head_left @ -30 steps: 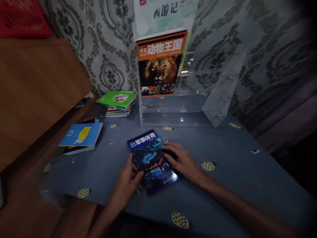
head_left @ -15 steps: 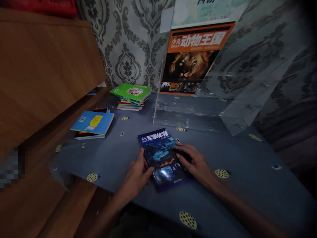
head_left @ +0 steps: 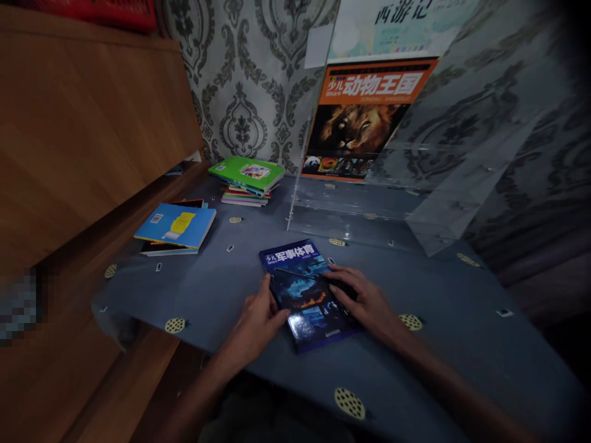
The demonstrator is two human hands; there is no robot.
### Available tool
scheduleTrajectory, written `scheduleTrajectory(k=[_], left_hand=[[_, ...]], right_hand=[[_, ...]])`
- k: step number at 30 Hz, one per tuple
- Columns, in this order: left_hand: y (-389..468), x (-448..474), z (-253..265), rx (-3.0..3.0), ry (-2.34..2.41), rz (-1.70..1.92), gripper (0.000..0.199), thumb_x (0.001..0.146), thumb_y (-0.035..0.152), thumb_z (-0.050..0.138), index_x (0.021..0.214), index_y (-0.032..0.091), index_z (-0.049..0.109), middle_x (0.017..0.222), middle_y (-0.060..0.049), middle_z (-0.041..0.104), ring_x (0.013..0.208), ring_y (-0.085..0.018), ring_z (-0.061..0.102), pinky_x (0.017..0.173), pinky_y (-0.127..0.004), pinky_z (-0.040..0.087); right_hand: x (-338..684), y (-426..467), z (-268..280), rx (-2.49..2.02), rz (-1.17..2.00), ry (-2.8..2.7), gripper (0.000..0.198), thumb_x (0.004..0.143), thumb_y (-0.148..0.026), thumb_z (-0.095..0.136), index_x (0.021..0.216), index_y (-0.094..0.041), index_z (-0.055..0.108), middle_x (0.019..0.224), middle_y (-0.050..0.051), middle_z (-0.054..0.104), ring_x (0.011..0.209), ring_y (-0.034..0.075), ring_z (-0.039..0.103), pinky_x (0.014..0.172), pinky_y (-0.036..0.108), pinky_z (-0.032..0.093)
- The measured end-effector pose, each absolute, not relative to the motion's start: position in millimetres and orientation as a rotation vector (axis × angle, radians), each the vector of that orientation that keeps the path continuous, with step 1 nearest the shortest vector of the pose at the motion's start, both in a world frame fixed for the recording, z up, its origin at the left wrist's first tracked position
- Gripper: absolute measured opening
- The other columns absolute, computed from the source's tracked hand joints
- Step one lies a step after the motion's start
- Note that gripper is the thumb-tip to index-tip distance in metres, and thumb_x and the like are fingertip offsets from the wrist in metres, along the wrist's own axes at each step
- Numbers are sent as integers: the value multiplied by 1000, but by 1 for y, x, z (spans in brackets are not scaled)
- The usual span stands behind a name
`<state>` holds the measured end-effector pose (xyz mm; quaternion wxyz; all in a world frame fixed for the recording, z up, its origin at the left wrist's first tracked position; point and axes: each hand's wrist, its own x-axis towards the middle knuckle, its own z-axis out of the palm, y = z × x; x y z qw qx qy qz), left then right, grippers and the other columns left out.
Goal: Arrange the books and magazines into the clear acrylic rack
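A dark blue book [head_left: 300,289] with white Chinese characters across its top lies face up on the cloth, slightly turned. My left hand [head_left: 259,315] grips its left edge, thumb over the cover and fingers along the side. On the right edge rests my right hand [head_left: 364,299], its fingers bent over the cover and the thumb on the near side. Part of the cover's right side is hidden beneath that hand. Behind the book stands a clear acrylic rack [head_left: 355,231], which holds an orange-and-black book with a lion [head_left: 353,129] and a pale book [head_left: 397,31] above it.
A stack of books topped by a green one [head_left: 247,172] sits at the back left. Closer in is a smaller pile under a blue book [head_left: 180,224]. A wooden cabinet [head_left: 96,111] borders the left. Pineapple-patterned grey-blue cloth [head_left: 221,277] covers the table.
The view has tilted up slightly, so more of the pale book shows. Both hands keep their places on the dark blue book, which stays on the table.
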<state>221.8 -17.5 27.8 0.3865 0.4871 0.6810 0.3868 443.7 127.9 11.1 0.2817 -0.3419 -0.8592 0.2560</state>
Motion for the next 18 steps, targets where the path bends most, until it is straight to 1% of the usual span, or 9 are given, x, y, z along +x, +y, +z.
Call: scheduleTrajectory(k=[2, 3, 4, 6, 7, 9, 12, 15, 18], left_hand=[[-18, 221, 30, 1430, 1911, 983, 65, 88, 32, 60, 149, 19, 39, 99, -8, 65, 94, -26, 63, 86, -43, 54], [-18, 221, 31, 1541, 1977, 974, 60, 90, 33, 59, 146, 20, 42, 109, -10, 64, 105, -28, 61, 92, -47, 52], [-17, 221, 32, 1656, 2019, 957, 55, 91, 33, 58, 143, 21, 45, 119, -12, 62, 113, -30, 58, 96, -49, 50], [-15, 222, 31, 1873, 2054, 885, 48, 92, 30, 57, 138, 21, 48, 134, -13, 55, 123, -31, 52, 101, -51, 47], [-15, 223, 30, 1956, 2068, 837, 45, 92, 29, 57, 136, 20, 50, 137, -14, 54, 125, -31, 50, 101, -52, 46], [-14, 225, 26, 2062, 2108, 736, 39, 92, 29, 58, 130, 18, 53, 136, -15, 54, 126, -32, 50, 100, -54, 47], [-13, 226, 20, 2133, 2160, 642, 33, 94, 31, 57, 123, 17, 57, 130, -16, 58, 123, -34, 52, 96, -54, 49], [-14, 226, 15, 2188, 2174, 648, 38, 96, 33, 53, 130, 17, 54, 132, -17, 58, 125, -33, 52, 95, -52, 50], [-14, 224, 13, 2235, 2183, 649, 42, 97, 36, 51, 135, 17, 52, 135, -18, 57, 128, -34, 51, 96, -53, 50]], right_hand=[[435, 129, 20, -900, 597, -2341, 29, 93, -36, 52, 112, -26, 72, 134, 12, 63, 125, 35, 57, 103, 61, 48], [426, 128, 26, -869, 560, -2361, 29, 94, -34, 51, 112, -26, 72, 135, 12, 62, 126, 35, 55, 104, 62, 46], [416, 126, 32, -819, 542, -2382, 30, 95, -32, 49, 114, -26, 72, 135, 12, 62, 127, 35, 54, 106, 62, 45], [390, 121, 42, -653, 588, -2456, 35, 97, -26, 43, 122, -27, 68, 134, 10, 64, 129, 31, 53, 110, 59, 42], [376, 119, 45, -566, 636, -2504, 38, 99, -25, 40, 128, -28, 65, 134, 9, 64, 131, 28, 53, 111, 55, 42], [350, 116, 45, -436, 714, -2599, 42, 101, -24, 34, 134, -28, 60, 136, 8, 63, 133, 23, 51, 113, 50, 42], [324, 121, 34, -387, 744, -2652, 43, 103, -26, 31, 137, -24, 57, 137, 10, 63, 134, 22, 51, 114, 48, 40], [318, 135, 21, -409, 728, -2625, 42, 104, -29, 33, 138, -22, 56, 138, 10, 62, 134, 21, 51, 115, 46, 40], [326, 154, 16, -513, 631, -2625, 39, 103, -26, 37, 136, -20, 57, 139, 11, 62, 133, 23, 52, 114, 48, 40]])
